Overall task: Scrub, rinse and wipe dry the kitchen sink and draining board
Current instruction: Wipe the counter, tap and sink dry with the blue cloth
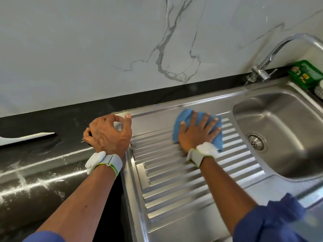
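On draining board [153, 120], right hand [197, 134] presses blue cloth [185, 116]; ribs [174, 194] run toward basin [283, 117].

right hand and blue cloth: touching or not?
Touching. The head view shows the right hand lying flat, fingers spread, on the blue cloth, with no gap between them, pressing it onto the ribbed draining board.

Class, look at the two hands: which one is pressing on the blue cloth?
The right hand, laid flat with fingers spread on the blue cloth over the draining board. The left hand rests beside the board's edge, touching no cloth.
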A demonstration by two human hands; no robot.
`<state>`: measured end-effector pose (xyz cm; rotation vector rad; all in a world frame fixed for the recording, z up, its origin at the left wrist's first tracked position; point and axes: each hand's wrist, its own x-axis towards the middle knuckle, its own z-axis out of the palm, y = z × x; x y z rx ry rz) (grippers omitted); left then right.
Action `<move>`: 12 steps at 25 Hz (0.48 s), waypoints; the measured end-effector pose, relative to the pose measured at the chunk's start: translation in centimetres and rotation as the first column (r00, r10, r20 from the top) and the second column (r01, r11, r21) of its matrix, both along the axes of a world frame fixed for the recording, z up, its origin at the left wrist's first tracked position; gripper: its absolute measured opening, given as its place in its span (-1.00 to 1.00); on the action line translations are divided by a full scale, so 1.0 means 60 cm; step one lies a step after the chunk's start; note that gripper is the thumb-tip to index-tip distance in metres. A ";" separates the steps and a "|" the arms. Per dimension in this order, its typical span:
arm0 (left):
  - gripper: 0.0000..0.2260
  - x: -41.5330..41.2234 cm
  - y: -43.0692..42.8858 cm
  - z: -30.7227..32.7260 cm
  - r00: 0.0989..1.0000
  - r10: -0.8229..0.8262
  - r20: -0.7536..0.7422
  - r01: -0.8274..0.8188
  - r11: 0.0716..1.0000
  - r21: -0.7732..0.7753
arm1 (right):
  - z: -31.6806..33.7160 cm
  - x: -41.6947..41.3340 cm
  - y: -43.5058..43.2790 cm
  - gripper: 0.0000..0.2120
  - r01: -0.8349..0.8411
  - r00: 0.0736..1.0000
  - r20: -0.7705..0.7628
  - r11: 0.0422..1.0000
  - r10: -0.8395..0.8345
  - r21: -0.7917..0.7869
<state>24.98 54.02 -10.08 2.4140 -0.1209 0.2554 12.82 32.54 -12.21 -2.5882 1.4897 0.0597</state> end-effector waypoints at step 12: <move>-0.63 -0.002 0.000 0.005 1.000 -0.016 -0.001 0.016 1.000 0.016 | 0.023 -0.009 -0.078 -0.24 0.317 0.948 -0.064 0.946 -0.313 0.065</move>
